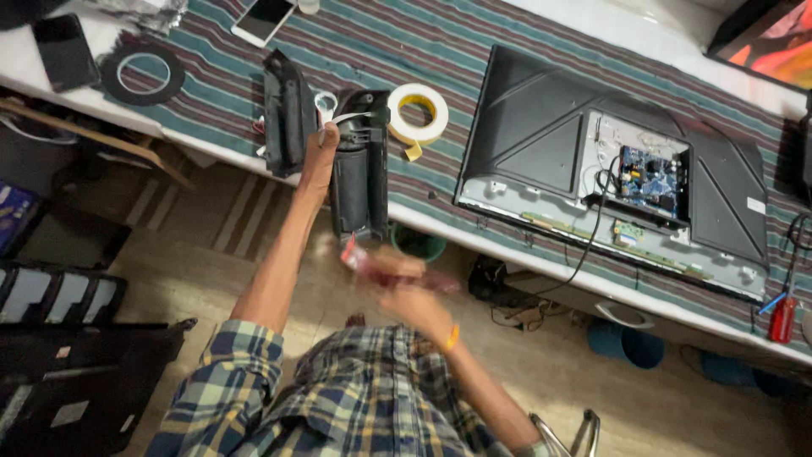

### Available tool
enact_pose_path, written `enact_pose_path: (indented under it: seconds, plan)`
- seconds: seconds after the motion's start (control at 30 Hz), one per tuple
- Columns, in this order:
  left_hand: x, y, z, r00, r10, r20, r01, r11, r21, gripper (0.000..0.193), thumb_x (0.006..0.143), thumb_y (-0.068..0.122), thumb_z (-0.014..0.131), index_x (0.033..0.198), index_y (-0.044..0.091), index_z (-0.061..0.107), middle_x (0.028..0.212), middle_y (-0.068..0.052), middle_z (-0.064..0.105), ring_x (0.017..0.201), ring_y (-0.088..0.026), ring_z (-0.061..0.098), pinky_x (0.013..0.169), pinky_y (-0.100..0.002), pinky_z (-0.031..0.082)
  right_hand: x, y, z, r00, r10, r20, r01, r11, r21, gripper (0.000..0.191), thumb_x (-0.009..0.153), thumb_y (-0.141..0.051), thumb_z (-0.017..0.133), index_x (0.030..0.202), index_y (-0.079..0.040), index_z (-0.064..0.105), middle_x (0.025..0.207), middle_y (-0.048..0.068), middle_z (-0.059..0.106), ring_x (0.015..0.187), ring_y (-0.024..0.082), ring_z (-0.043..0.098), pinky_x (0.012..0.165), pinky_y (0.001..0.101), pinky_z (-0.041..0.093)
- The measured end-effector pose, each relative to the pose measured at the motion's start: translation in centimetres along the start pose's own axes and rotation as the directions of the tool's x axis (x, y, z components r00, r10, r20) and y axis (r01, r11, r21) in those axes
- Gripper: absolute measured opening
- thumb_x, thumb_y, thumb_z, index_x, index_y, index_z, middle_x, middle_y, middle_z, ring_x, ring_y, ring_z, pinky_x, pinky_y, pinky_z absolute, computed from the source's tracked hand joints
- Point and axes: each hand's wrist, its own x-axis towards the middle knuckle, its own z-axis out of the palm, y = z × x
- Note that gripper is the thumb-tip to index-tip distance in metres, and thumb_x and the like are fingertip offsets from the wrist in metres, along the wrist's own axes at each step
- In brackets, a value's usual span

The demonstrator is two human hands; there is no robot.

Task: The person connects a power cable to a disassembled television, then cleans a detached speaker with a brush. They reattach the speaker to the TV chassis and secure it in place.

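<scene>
Far left on the striped cloth [474, 51], a black tape ring [144, 74] is lying flat beside a dark phone [63, 51], with a white phone [263, 19] further along the top edge. Next over, a black plastic housing [286, 114] is sitting on the table edge, untouched.

Now my left hand [317, 156] — I'm reaching up with fingers curled shut on the top corner of the long black speaker casing [361, 165], where a white strip of tape or ribbon is crossing it. The casing is lying lengthwise over the table edge, its lower end overhanging the floor. It's looking like a hollow, moulded shell, matte black, with a rounded tube section down the middle and ribbed framing at the top. I'm judging it light and stiff but a bit brittle at the clips, smooth enough to slide on the cloth, so the ribbed upper frame is the safer place to take hold, not the thin edges.

Just right, a roll of white tape [418, 112] is resting beside the casing's top.

My right hand [397, 279] is hanging low below the table, motion-blurred, closed around a reddish tool [359, 254]; what kind I cannot tell.

Further right, an opened television back [541, 127] is lying flat, circuit board [650, 176] exposed, a red-handled tool [782, 317] at the far edge.
</scene>
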Motion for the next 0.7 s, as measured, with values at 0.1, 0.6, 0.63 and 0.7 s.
enact_pose_path:
  seconds: [0.1,0.6,0.63,0.7]
  plan:
    - [-1.0,-1.0,1.3,0.989,0.140,-0.055,-0.145,0.986,-0.087,0.055,0.103,0.058,0.056,0.075,0.012,0.043,0.076,0.009,0.038,0.074,-0.007,0.035,0.059,-0.032,0.030,4.8,1.3,-1.1,0.828,0.403,-0.389,-0.165,0.839,0.518,0.034,0.096,-0.011,0.072,0.124,0.008,0.065,0.092,0.001,0.057,0.083,0.013,0.051,0.071,0.0323,0.042]
    - [-1.9,-0.7,2.1,0.896,0.443,-0.011,-0.435,0.883,0.176,0.055,0.111,0.053,0.046,0.089,0.003,0.054,0.081,0.007,0.050,0.081,-0.007,0.047,0.071,-0.032,0.043,11.5,5.3,-2.0,0.817,0.476,-0.326,-0.144,0.715,0.684,0.011,0.085,-0.014,0.071,0.084,-0.006,0.064,0.077,-0.001,0.064,0.068,0.010,0.060,0.057,0.0267,0.048]
    - [-1.8,-0.7,2.0,0.919,0.393,-0.024,-0.387,0.914,0.125,0.056,0.109,0.054,0.050,0.085,0.003,0.050,0.080,0.005,0.046,0.079,-0.008,0.043,0.069,-0.033,0.039,11.1,5.5,-2.8,0.795,0.469,-0.384,-0.129,0.750,0.649,0.010,0.086,-0.015,0.070,0.085,-0.007,0.064,0.079,-0.002,0.063,0.069,0.009,0.057,0.057,0.0258,0.046]
    - [-1.4,-0.6,1.7,0.948,0.317,-0.032,-0.316,0.948,0.020,0.063,0.106,0.057,0.058,0.076,0.003,0.040,0.077,0.002,0.036,0.075,-0.011,0.036,0.063,-0.035,0.032,10.6,5.6,-4.2,0.871,0.448,-0.203,-0.224,0.729,0.647,0.011,0.084,-0.013,0.072,0.087,-0.008,0.063,0.080,-0.002,0.062,0.071,0.008,0.057,0.059,0.0250,0.046]
